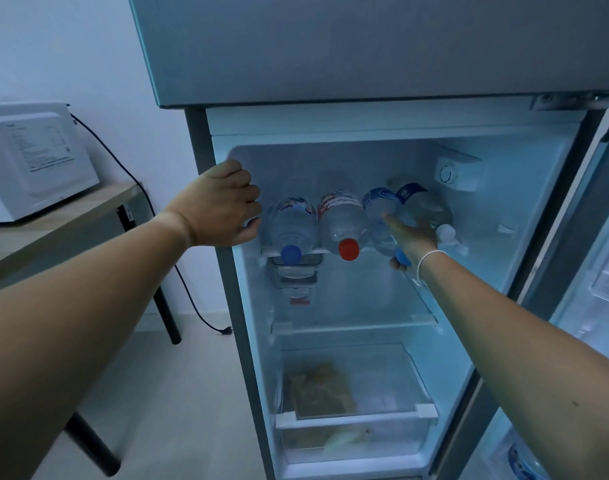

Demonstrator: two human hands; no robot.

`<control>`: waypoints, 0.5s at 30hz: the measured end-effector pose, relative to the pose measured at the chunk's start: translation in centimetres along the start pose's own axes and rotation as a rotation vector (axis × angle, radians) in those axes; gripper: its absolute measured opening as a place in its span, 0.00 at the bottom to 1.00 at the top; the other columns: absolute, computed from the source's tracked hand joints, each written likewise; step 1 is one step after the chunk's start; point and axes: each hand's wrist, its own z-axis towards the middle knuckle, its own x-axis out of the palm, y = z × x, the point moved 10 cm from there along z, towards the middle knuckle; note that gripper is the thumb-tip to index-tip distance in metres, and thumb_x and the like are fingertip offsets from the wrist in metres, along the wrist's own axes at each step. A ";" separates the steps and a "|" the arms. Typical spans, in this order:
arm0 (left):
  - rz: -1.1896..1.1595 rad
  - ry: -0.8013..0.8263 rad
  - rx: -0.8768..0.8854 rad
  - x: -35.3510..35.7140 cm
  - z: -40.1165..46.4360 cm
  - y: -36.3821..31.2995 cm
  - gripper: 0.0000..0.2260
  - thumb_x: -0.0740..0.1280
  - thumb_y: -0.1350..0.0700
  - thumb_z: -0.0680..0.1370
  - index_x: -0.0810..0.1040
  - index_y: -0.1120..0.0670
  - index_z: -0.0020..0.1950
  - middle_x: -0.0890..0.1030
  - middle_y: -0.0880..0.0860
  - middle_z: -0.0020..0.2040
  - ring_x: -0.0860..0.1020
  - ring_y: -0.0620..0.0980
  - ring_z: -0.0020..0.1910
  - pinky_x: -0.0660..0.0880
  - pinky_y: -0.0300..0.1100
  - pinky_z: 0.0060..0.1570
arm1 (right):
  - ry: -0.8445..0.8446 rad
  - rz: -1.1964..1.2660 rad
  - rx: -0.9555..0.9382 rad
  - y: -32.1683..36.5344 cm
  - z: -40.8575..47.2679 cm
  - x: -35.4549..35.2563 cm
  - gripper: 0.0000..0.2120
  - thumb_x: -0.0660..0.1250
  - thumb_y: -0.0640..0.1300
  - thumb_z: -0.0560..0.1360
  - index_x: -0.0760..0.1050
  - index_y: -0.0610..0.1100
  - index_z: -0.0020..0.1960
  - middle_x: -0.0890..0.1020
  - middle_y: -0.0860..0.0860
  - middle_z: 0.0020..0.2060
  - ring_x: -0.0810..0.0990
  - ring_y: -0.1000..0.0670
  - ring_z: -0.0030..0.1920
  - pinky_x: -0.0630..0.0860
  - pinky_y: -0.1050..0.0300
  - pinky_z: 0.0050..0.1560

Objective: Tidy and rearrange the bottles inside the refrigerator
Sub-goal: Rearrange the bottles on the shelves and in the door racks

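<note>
Several clear plastic water bottles lie on their sides on the top shelf point(317, 251) of the open refrigerator, caps facing me. From the left: a blue-capped bottle point(293, 226), a red-capped bottle point(341, 220), another blue-capped bottle point(377, 211) and a white-capped bottle point(424, 206) leaning on top at the right. My right hand point(411, 239) grips the neck end of the third bottle, fingers wrapped over it near its blue cap. My left hand point(223, 206) is curled around the refrigerator's left wall edge, beside the leftmost bottle.
Stacked clear food containers point(296, 277) stand on the shelf below. A crisper drawer point(355, 403) with something brown sits at the bottom. The refrigerator door point(594, 271) stands open at the right. A microwave point(33, 157) rests on a wooden table at the left, its cord trailing on the floor.
</note>
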 end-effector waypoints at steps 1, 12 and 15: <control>0.001 -0.010 -0.009 -0.1 0.0 0.0 0.15 0.61 0.51 0.72 0.75 0.54 0.27 0.71 0.52 0.26 0.72 0.55 0.31 0.65 0.44 0.48 | 0.002 0.001 0.000 0.0 0.0 0.0 0.36 0.68 0.61 0.67 0.63 0.50 0.71 0.74 0.49 0.58 0.75 0.45 0.47 0.72 0.61 0.25; 0.008 -0.036 -0.049 -0.3 0.2 0.1 0.14 0.62 0.53 0.71 0.75 0.54 0.26 0.71 0.51 0.26 0.72 0.55 0.31 0.65 0.44 0.49 | 0.002 -0.027 -0.008 0.1 1.1 0.4 0.33 0.69 0.60 0.67 0.66 0.48 0.68 0.73 0.49 0.56 0.73 0.47 0.48 0.74 0.60 0.26; 0.012 -0.042 -0.059 -0.4 0.1 0.1 0.14 0.62 0.53 0.71 0.75 0.54 0.27 0.71 0.51 0.26 0.73 0.55 0.32 0.66 0.44 0.49 | 0.000 -0.026 -0.013 0.0 1.3 0.6 0.34 0.69 0.61 0.66 0.67 0.47 0.67 0.73 0.49 0.54 0.73 0.47 0.47 0.74 0.62 0.24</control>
